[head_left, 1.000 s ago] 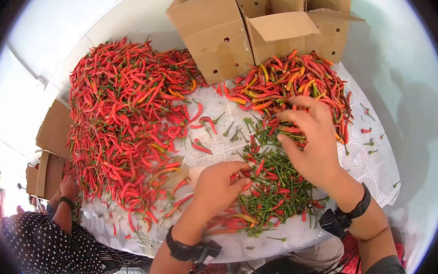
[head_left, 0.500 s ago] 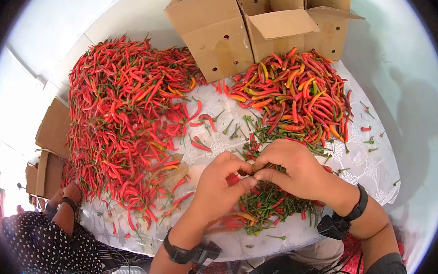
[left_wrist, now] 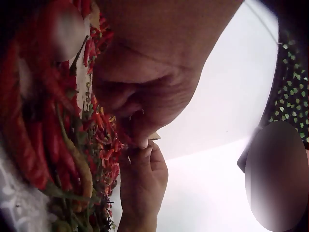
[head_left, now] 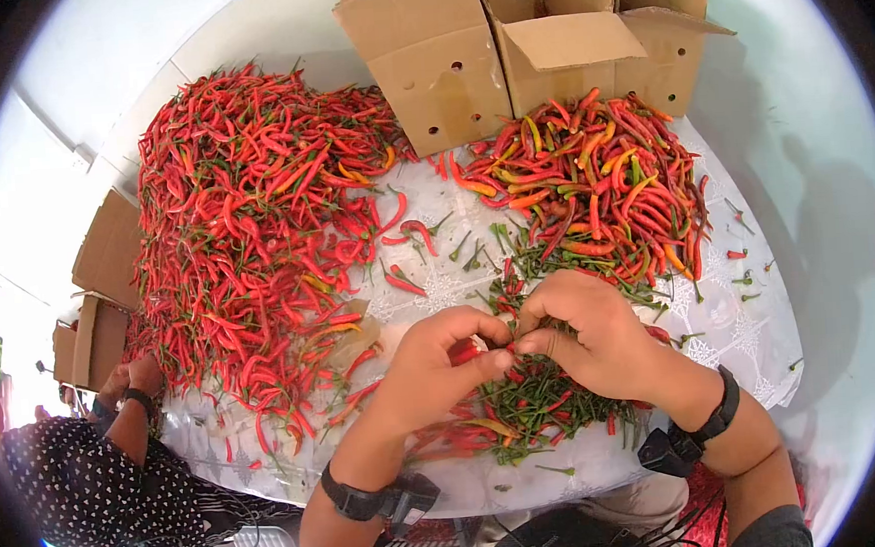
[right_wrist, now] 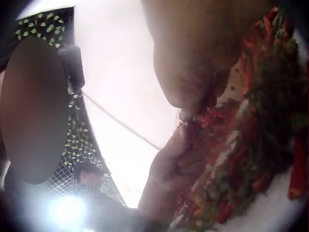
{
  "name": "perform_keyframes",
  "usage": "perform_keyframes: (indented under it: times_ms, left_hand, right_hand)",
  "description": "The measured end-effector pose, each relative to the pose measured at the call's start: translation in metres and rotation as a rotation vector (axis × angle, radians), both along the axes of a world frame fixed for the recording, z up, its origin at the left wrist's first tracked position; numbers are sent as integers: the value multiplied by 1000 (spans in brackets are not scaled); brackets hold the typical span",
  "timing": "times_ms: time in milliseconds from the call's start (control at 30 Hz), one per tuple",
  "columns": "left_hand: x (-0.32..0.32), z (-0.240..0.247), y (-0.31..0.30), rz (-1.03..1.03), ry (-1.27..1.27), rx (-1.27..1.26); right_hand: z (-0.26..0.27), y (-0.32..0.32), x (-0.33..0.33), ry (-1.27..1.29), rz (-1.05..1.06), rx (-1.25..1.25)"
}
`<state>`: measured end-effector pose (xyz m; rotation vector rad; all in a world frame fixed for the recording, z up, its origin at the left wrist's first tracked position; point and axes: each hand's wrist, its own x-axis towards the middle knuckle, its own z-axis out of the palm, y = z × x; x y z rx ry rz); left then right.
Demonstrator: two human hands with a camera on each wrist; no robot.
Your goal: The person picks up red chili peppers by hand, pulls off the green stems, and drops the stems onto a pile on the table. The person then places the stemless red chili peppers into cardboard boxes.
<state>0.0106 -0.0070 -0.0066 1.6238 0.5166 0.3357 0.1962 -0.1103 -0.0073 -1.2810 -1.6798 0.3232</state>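
Note:
My left hand (head_left: pixel 438 369) curls around red chili peppers (head_left: pixel 465 352), partly hidden by its fingers. Thumb and forefinger of my right hand (head_left: pixel 597 339) pinch at the end of a chili, right at the left fingertips. Both wrist views show the two hands meeting tip to tip, the left hand (left_wrist: pixel 154 63) large in its own view and the right hand (right_wrist: pixel 198 48) in the other. Below them lies a heap of green stems (head_left: pixel 536 408) mixed with bits of red chili. Past the right hand sits a pile of mostly stemless chilies (head_left: pixel 592 184).
A large mound of red chilies with stems (head_left: pixel 244 215) covers the table's left side. Open cardboard boxes (head_left: pixel 446 87) stand at the back. Loose stems (head_left: pixel 743 280) lie on the white tablecloth (head_left: pixel 763 354) at right. Another person's hand (head_left: pixel 143 377) reaches the mound at far left.
My right hand came back from the stemless pile to the left hand's fingertips. Over the last half second both hands have stayed together, shifting only slightly.

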Motion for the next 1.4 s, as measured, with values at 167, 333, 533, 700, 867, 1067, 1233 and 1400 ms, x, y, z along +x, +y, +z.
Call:
perform_keyframes:
  times_ms: [167,333,533,700,867,1067,1233,1400]
  left_hand:
    - [-2,8,5,-168,-47,174]
    - [-6,13,8,-282,-16,155]
    - [-4,6,8,-197,81,427]
    - [-3,15,4,-130,189,224]
    - [-2,14,5,-111,204,193]
    - [-3,16,4,-81,207,173]
    - [-5,28,2,-132,371,122]
    - [-12,15,10,-295,26,208]
  right_hand:
    - [8,-3,4,195,186,-234]
    - [5,-2,6,416,354,-521]
    - [-2,-3,-6,-91,63,-143]
    - [0,-3,-12,-392,-64,141]
    - [1,-4,-14,-506,-124,207]
    - [3,-9,-25,-624,-234,246]
    - [1,-6,-19,-508,-59,155]
    - [-2,-3,-4,31,275,-210]
